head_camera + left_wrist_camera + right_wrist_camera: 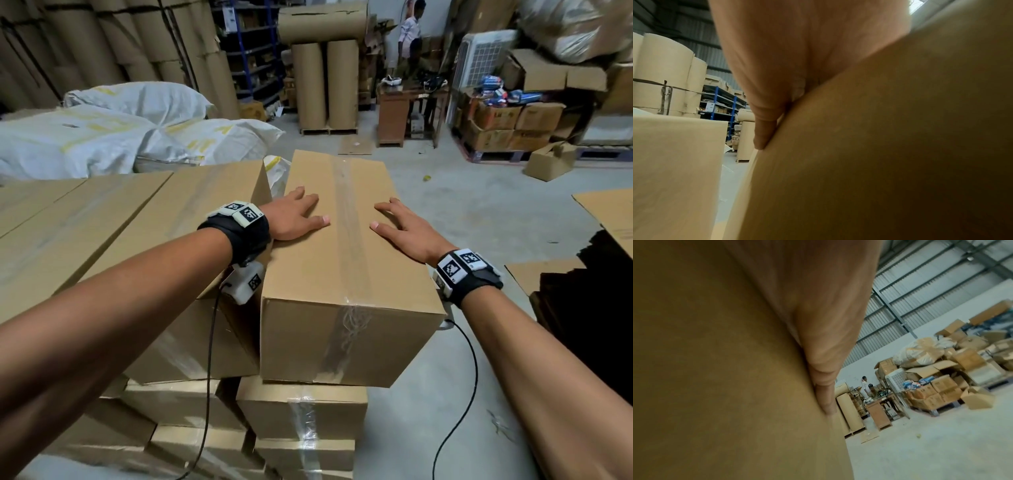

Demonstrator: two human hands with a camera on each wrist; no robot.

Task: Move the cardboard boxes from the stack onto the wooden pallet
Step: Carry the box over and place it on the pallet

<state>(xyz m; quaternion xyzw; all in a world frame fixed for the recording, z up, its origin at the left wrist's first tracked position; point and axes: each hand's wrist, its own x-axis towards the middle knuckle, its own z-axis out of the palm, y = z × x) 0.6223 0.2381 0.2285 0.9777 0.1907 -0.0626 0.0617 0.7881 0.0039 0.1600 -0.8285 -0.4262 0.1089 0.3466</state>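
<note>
A taped cardboard box [346,267] lies on top of the stack of boxes [301,411], at its right end and slightly askew. My left hand [296,216] rests flat on the box's top near its left edge, fingers straight. My right hand [402,228] lies flat on the top toward the right edge, fingers spread. In the left wrist view my left hand [789,68] presses against the box [890,154]. In the right wrist view my right hand [824,345] lies against the box [725,369]. No wooden pallet under the stack shows.
More boxes [102,233] fill the stack to the left, with white sacks [102,137] behind. Flattened cardboard sheets [589,291] lie on the right. Bare concrete floor [479,212] stretches ahead. Cardboard rolls [325,82], a desk [407,109], piled cartons [507,123] and a person [409,31] stand farther back.
</note>
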